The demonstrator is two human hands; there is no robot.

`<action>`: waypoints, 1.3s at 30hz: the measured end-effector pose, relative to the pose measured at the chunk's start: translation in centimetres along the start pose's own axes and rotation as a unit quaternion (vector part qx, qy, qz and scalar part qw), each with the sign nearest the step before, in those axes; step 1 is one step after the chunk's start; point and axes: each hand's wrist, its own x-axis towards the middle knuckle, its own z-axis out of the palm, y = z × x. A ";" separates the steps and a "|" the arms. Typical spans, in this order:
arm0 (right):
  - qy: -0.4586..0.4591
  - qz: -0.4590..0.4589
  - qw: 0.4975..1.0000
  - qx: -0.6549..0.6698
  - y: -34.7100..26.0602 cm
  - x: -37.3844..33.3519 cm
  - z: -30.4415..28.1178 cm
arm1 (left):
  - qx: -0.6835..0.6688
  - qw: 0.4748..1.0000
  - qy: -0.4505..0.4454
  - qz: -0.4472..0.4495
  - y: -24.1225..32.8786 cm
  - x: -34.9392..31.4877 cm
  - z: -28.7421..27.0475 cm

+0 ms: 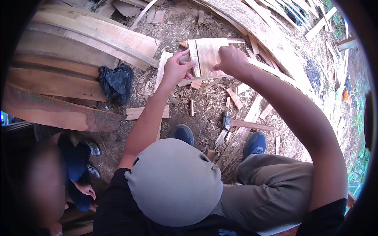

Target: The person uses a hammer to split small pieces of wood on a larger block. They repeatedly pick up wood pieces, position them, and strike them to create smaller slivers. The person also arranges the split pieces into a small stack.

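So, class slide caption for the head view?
Left hand and right hand at boards; wooden-handled hammer amid wood scraps.

A wide, pale wooden board [208, 54] with visible grain is held at far centre, its broad face turned upward. Along its left side, a narrow pale wooden strip [193, 52] is set nearly parallel, marked off by a thin dark line.

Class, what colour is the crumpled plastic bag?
The plastic bag is black, seen in the head view.
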 end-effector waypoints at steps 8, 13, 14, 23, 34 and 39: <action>0.022 -0.016 1.000 -0.001 0.8 0.5 0.8 | 0.120 0.993 -0.008 0.018 -0.4 0.9 -0.4; -0.010 0.005 1.000 -0.012 -0.1 -0.1 -0.1 | 0.299 0.953 0.028 0.046 -0.6 1.1 -0.1; -0.006 0.003 1.000 -0.012 -0.1 -0.1 -0.1 | 0.277 0.958 0.036 0.070 -1.0 1.2 0.0; 0.015 -0.016 1.000 -0.001 0.0 0.0 0.3 | 0.132 0.973 0.096 0.164 -4.0 2.4 1.1; -0.002 -0.002 1.000 -0.013 0.0 -0.2 -0.1 | -0.091 0.992 0.084 -0.030 -0.4 2.8 1.1; -0.009 -0.001 1.000 -0.002 -0.2 -0.2 -0.2 | -0.134 0.986 0.089 -0.047 -0.6 3.3 1.1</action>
